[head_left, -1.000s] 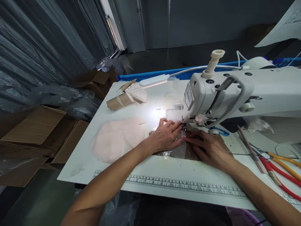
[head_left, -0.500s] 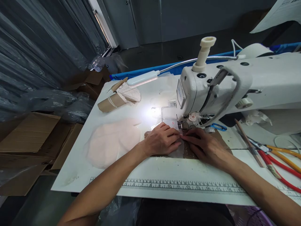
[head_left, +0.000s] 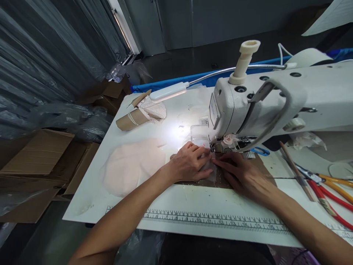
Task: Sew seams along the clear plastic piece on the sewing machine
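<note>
My left hand (head_left: pixel 191 162) lies over a small piece of sheer white fabric (head_left: pixel 211 174), its curved fingers pressing the fabric down just in front of the sewing machine's presser foot (head_left: pixel 217 148). From the other side, the fingertips of my right hand (head_left: pixel 241 171) pinch the fabric's right edge, close to the left fingertips. Under both hands is a brown sheet (head_left: pixel 260 167), partly covered by them. The needle area of the white sewing machine (head_left: pixel 261 99) is too small to make out clearly. Pale pink sheer pieces (head_left: pixel 129 165) lie left of my left hand.
A lit lamp (head_left: pixel 168 92) hangs over the table. Behind is a brown roll with lace (head_left: pixel 132 119). Red-handled pliers (head_left: pixel 320 195), orange-handled pliers (head_left: pixel 333 182) and a thin brown stick (head_left: pixel 296 171) lie at right. A printed ruler (head_left: pixel 198 221) runs along the front edge. Cardboard boxes (head_left: pixel 41 154) stand left.
Both hands stay at the presser foot with the fabric, with only slight finger shifts. The view has moved a little, so the machine appears slightly farther right.
</note>
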Motion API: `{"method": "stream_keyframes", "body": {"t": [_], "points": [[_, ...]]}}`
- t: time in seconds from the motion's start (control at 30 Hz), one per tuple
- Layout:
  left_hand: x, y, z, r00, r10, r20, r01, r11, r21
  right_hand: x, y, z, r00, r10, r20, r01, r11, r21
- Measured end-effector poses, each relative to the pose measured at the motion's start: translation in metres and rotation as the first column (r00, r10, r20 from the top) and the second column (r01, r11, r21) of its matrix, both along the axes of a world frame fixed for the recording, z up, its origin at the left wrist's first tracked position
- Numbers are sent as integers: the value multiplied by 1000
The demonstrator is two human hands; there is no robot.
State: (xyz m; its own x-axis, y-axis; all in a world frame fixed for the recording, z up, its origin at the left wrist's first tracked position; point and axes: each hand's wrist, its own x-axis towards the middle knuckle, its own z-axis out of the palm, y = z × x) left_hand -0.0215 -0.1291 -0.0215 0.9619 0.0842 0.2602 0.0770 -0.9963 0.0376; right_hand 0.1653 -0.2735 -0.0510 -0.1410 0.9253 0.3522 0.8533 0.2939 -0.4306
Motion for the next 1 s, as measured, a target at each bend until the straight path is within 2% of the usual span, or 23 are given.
{"method": "stream_keyframes", "body": {"t": [0.27, 0.4, 0.6, 0.7, 0.8, 0.87, 0.93, 1.0], "points": [[6, 0, -3, 996, 87, 1, -87, 996, 0, -1, 2, -5, 999, -41, 16, 41, 999, -6], [8, -2, -3, 990, 138, 9, -138, 990, 4, 1, 2, 1, 998, -46, -36, 45, 998, -37], [9, -5, -2, 985, 175, -2, -175, 985, 12, 10, 2, 11, 968, -166, -186, 145, 982, -123], [7, -11, -1, 966, 253, -52, -253, 967, 10, 16, 2, 9, 951, -222, -217, 196, 971, -136], [0, -25, 11, 906, 359, -224, -375, 926, -34, 21, 3, 4, 941, -256, -221, 223, 961, -164], [-10, -36, 28, 864, 351, -362, -405, 910, -84, 24, 3, 1, 940, -245, -238, 207, 963, -175], [-20, -41, 49, 857, 242, -455, -334, 934, -131, 25, 4, 0, 938, -229, -258, 187, 966, -178], [-26, -34, 68, 869, 216, -445, -293, 950, -111, 25, 4, -1, 939, -228, -259, 184, 966, -183]]}}
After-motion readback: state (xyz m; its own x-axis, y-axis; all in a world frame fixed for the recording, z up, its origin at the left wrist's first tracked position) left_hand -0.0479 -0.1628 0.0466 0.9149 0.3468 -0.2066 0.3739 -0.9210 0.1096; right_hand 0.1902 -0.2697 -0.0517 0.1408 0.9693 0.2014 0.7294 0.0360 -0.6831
